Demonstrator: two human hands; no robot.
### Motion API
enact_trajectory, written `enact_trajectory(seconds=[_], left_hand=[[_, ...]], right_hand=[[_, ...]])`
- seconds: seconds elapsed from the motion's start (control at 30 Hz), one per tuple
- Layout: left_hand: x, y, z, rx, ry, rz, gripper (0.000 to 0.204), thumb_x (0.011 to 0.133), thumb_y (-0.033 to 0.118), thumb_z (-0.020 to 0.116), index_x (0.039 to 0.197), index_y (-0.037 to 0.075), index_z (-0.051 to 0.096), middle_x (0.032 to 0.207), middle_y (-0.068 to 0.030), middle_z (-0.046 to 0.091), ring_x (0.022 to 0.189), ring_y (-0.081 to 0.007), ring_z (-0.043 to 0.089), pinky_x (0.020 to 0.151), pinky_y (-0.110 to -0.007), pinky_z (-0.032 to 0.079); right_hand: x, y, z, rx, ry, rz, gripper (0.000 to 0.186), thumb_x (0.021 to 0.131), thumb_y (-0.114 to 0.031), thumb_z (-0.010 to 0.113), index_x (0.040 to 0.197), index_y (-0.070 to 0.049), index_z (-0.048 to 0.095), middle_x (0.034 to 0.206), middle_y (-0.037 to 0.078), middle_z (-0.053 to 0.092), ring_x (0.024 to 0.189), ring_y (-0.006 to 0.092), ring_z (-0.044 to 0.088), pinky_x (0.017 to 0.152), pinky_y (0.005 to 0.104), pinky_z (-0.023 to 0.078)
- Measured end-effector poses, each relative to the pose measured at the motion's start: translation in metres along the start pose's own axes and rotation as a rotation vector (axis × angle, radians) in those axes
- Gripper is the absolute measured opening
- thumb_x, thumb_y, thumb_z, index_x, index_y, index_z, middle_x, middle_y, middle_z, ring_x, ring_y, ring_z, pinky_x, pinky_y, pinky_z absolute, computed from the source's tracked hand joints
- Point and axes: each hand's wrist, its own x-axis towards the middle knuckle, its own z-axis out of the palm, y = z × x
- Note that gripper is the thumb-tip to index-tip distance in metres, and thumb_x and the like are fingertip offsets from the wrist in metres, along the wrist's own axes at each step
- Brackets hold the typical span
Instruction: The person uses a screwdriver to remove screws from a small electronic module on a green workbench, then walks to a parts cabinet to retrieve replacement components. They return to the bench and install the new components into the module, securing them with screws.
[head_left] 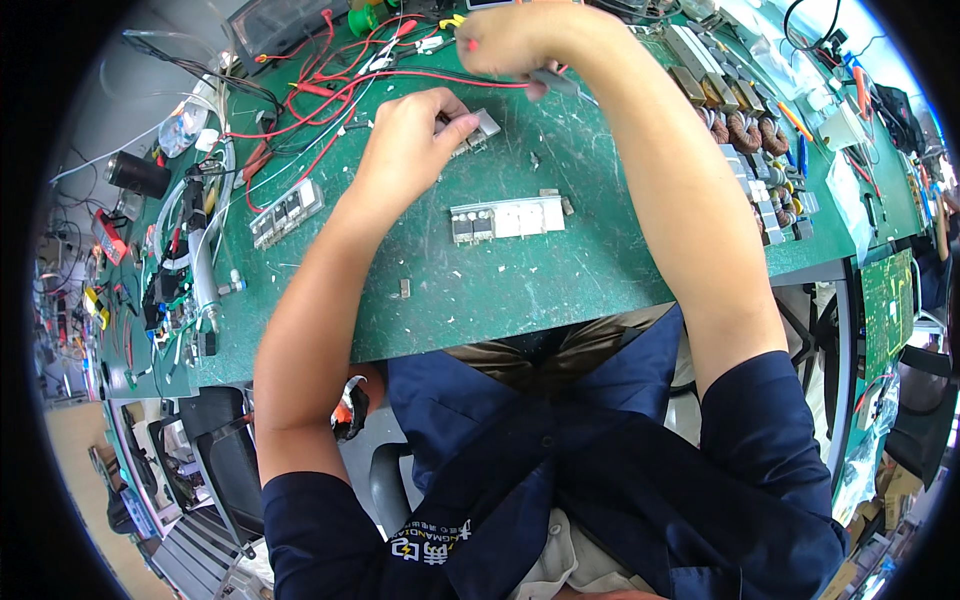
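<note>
Module (488,124) in left hand (412,125), on far part of green table (560,280).
Thumb and fingers pinch it; right hand (505,48) is blurred, so its grip I cannot tell. Module seems light, stiff, perhaps fragile: better hold its sides.

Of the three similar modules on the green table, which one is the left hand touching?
The farthest module, under the left hand; the left module and the central module lie untouched.
</note>
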Motion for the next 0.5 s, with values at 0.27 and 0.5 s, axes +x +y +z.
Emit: enact_trajectory(seconds=[0.27,0.5], left_hand=[[-0.001,-0.016,0.007,0.275,0.149,0.278,0.028,0.092,0.024,0.073,0.084,-0.002,0.065,0.076,-0.0178,0.067,0.075,-0.0384,0.066,0.067,-0.047,0.051],[-0.008,-0.012,0.001,0.350,0.134,0.246,0.030,0.094,0.034,0.068,0.091,0.004,0.071,0.084,-0.0149,0.069,0.087,-0.0355,0.068,0.079,-0.049,0.051]], right_hand=[[0.033,0.018,0.027,-0.123,-0.049,0.025,0.047,0.080,-0.009,0.072,0.126,-0.011,0.062,0.099,0.011,0.071,0.078,0.0251,0.071,0.063,0.0366,0.059],[0.033,0.021,0.040,-0.070,0.092,-0.134,0.047,0.080,-0.014,0.078,0.125,-0.010,0.064,0.096,0.015,0.071,0.078,0.0264,0.071,0.065,0.0377,0.056]])
